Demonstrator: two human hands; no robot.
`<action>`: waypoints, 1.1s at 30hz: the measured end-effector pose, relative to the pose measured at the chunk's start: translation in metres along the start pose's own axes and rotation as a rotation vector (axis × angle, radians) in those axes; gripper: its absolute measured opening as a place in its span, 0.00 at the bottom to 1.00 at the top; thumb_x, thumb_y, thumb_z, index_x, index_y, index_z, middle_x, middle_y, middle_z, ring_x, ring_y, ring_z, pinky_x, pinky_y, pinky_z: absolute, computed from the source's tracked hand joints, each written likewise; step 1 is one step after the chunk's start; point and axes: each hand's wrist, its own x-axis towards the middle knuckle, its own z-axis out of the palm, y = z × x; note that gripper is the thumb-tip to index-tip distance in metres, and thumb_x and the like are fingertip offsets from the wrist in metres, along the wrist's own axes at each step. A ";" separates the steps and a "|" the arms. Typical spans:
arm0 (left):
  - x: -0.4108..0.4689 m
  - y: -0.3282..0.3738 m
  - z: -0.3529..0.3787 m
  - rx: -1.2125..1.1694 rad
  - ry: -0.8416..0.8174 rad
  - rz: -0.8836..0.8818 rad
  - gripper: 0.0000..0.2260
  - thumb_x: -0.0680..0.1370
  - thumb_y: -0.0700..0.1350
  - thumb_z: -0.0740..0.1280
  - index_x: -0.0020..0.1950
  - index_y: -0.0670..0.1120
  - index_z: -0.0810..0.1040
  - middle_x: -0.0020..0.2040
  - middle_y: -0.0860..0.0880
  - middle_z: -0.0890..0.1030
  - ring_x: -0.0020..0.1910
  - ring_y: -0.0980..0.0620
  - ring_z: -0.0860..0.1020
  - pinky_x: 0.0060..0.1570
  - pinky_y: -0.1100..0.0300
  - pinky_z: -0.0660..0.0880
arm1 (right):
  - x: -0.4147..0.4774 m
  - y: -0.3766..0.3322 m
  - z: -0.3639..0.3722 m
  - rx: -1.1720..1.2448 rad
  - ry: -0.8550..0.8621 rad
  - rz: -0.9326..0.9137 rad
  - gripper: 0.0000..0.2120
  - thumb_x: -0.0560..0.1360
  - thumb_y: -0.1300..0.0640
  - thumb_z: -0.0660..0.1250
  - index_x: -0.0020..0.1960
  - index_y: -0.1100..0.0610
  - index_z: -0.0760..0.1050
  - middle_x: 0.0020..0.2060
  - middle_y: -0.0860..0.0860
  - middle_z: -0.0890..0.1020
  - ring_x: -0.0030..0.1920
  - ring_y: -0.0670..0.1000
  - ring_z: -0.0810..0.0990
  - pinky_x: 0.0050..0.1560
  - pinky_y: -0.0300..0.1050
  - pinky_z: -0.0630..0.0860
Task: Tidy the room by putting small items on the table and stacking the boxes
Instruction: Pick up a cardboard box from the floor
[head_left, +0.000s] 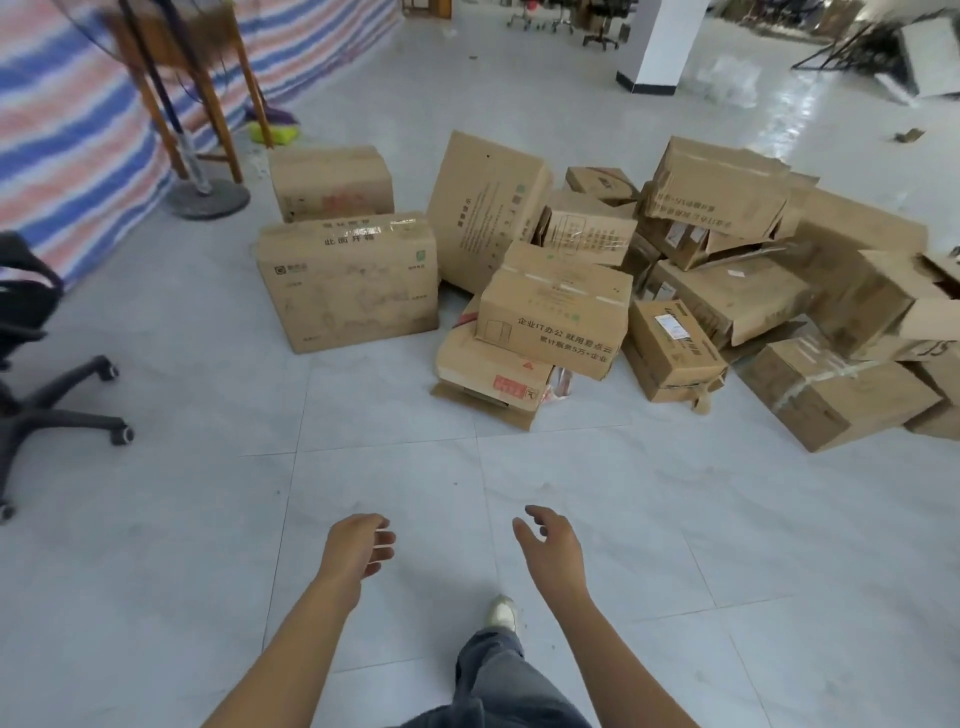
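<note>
Several brown cardboard boxes lie jumbled on the pale tiled floor ahead. A large taped box (353, 283) stands upright at the left, a second box (332, 182) behind it. A tall box (483, 208) leans in the middle, and a printed box (553, 322) rests on a crushed one (488, 382). Torn boxes (727, 208) pile up at the right. My left hand (358, 545) and my right hand (550, 545) reach forward over bare floor, fingers loosely curled, holding nothing, well short of the boxes.
A black office chair (31, 353) stands at the left. A fan stand with a round base (208, 197) and wooden legs (228, 119) sit before a striped tarp (67, 135). A white pillar (660, 47) rises at the back. My shoe (501, 613) steps forward.
</note>
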 end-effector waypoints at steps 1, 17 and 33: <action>0.007 0.012 0.012 0.005 0.003 0.003 0.06 0.78 0.38 0.61 0.43 0.40 0.74 0.37 0.43 0.78 0.33 0.48 0.75 0.35 0.60 0.68 | 0.019 -0.007 -0.008 0.011 0.015 -0.010 0.18 0.78 0.53 0.61 0.66 0.57 0.70 0.64 0.54 0.73 0.65 0.51 0.71 0.62 0.42 0.67; 0.097 0.115 0.090 -0.140 0.158 -0.087 0.06 0.79 0.37 0.61 0.51 0.35 0.75 0.45 0.40 0.79 0.42 0.43 0.76 0.40 0.57 0.71 | 0.218 -0.067 -0.027 -0.099 -0.160 -0.010 0.17 0.78 0.53 0.61 0.65 0.57 0.72 0.65 0.53 0.70 0.66 0.51 0.69 0.62 0.43 0.67; 0.292 0.328 0.028 -0.309 0.141 0.029 0.06 0.78 0.38 0.61 0.43 0.41 0.75 0.38 0.43 0.78 0.35 0.48 0.75 0.36 0.60 0.68 | 0.391 -0.237 0.078 -0.227 -0.171 -0.042 0.16 0.77 0.55 0.62 0.63 0.60 0.73 0.61 0.54 0.74 0.58 0.51 0.72 0.52 0.41 0.66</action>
